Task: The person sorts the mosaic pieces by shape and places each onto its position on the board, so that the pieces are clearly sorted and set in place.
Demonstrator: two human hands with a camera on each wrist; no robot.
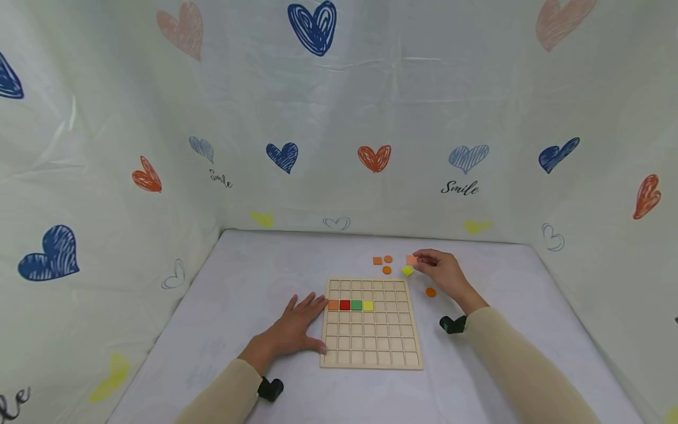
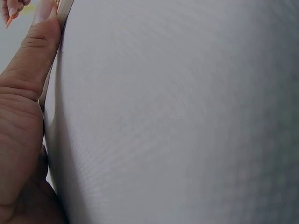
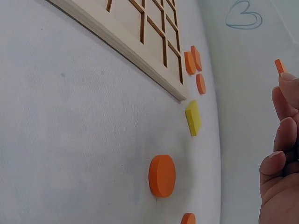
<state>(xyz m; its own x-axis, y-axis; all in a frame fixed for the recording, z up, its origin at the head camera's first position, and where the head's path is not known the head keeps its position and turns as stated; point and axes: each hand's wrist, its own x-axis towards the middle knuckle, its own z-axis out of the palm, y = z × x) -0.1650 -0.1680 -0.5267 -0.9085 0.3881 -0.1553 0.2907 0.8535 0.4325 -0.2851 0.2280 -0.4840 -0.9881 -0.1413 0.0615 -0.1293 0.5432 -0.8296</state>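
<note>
My right hand pinches a small orange square tile between thumb and fingertips. In the right wrist view that tile is held up, clear of the table. A wooden grid board lies flat on the table. One of its upper rows holds an orange tile, a red tile, a green tile and a yellow tile, side by side from the left edge. My left hand rests with fingers spread against the board's left side; its thumb touches the edge.
Beyond the board lie an orange square, two orange discs and a loose yellow square. Another orange disc is right of the board, with one more at the right wrist view's lower edge. A heart-printed sheet surrounds the table.
</note>
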